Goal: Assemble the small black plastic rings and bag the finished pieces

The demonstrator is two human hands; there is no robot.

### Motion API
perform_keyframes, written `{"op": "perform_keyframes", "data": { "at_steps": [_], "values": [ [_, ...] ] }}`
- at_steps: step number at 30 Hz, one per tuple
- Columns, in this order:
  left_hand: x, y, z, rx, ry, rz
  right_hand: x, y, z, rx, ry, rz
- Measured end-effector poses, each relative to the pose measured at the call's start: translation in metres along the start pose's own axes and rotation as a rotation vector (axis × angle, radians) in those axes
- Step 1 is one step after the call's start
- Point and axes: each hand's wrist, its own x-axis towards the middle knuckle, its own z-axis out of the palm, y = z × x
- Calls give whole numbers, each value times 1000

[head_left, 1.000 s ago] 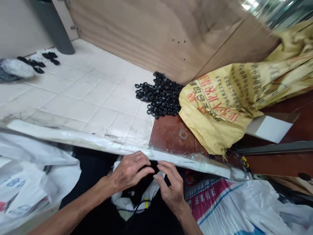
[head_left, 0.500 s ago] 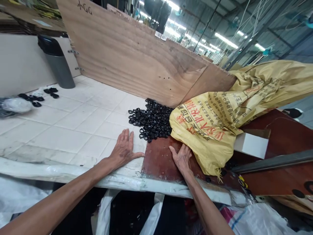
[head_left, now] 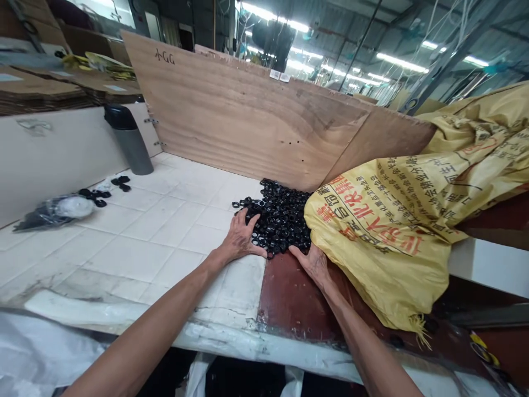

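Note:
A pile of small black rings point(head_left: 281, 218) lies on the white tiled tabletop point(head_left: 136, 242) against a plywood board point(head_left: 248, 121). My left hand point(head_left: 242, 238) rests on the pile's left edge, fingers spread and reaching into the rings. My right hand point(head_left: 312, 262) lies at the pile's lower right edge, pressed against a yellow woven sack point(head_left: 392, 231) with red and black print; its fingers are partly hidden by the sack and rings.
A grey flask with a black cap point(head_left: 129, 140) stands at the back left. A few loose black rings point(head_left: 101, 193) and a plastic bag point(head_left: 58, 212) lie at the left. A dark red panel point(head_left: 293, 300) covers the table's near right. White sacks hang below the table edge.
Both hands rose from below the table edge onto the tabletop, then slid forward to the ring pile. The view tilted upward.

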Motion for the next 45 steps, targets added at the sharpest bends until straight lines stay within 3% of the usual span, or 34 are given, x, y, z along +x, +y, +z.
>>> {"op": "perform_keyframes", "data": {
  "at_steps": [5, 10, 21, 28, 32, 37, 45],
  "values": [
    [-8, 7, -3, -50, -4, 90, -8, -20, 9, 101, -58, 83],
    [-27, 23, -2, -96, 6, 132, -14, -42, 11, 169, -82, -35],
    [-87, 64, -11, -158, -45, 124, -60, -84, -19, 326, -189, -62],
    [-127, 100, -40, -132, 84, 57, -89, -75, -53, 414, -174, 14],
    [-146, 132, -40, -291, -16, 32, -97, -69, -64, 405, -187, 44],
    [-145, 154, -19, -260, -144, -51, -99, -75, -65, 425, -253, 11],
    [-139, 154, -17, -195, -115, -109, -99, -87, -69, 427, -336, -109]
  ]
}}
